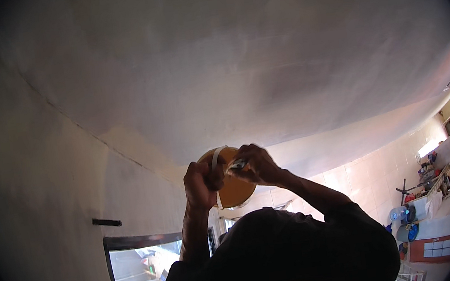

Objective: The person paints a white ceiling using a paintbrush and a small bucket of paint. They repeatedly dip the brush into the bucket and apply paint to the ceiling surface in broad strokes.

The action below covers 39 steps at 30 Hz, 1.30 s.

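Note:
A round orange-brown object [234, 192] with a white strap [219, 199] across it is in front of the pale ceiling, at the middle of the view. My left hand [201, 184] is closed on its left side, by the strap. At its upper right, my right hand [260, 165] has its fingers closed round a small, partly hidden metallic item [239, 164], close to the strap. Dark clothing [275, 255] fills the lower middle below my forearms.
At lower left are a dark-framed window [145, 268] and a short dark bar [106, 222] on the wall. At right are shelves with clutter [441, 181], a fan [404, 191], a water jug [399, 214] and a red-framed panel [439, 248].

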{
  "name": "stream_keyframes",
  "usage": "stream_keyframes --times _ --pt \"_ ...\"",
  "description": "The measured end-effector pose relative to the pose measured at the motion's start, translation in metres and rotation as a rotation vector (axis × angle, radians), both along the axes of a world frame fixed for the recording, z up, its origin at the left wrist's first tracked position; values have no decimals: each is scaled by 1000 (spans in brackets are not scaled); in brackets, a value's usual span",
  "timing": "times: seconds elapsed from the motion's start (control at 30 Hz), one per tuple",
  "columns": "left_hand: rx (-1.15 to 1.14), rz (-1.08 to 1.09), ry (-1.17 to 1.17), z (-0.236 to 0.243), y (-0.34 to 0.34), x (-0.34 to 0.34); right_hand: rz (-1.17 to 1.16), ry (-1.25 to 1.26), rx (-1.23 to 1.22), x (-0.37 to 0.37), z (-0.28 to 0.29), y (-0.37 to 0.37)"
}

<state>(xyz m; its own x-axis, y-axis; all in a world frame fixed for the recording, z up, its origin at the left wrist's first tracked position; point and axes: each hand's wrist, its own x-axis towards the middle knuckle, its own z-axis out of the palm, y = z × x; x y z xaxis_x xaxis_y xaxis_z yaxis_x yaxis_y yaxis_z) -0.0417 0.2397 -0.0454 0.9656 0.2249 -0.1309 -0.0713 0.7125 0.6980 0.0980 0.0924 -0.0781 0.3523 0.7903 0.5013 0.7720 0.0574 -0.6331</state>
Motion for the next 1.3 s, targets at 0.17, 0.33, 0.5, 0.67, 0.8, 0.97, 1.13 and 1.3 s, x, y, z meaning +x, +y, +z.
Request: stream_keyframes --times 0.17,0.33,0.5,0.67,0.8,0.97,1.13,1.3 --pt "21 32 0 6 -3 4 129 304 -191 -10 0 3" --pt "-6 13 -6 11 -6 1 105 182 -112 -4 7 -5" --pt "65 65 36 14 -10 1 -57 -300 -54 13 1 -9" --pt "25 38 52 8 -8 -1 -53 -269 -69 11 -28 -7" --pt "-20 46 54 -4 1 2 41 -23 -86 4 -13 -4" --pt "-37 41 57 2 -5 6 57 378 -385 1 -12 4" --pt "-48 3 62 11 -5 1 -32 201 -265 1 5 -7" --pt "-55 11 70 17 -6 -2 -79 -224 -46 5 4 -10"
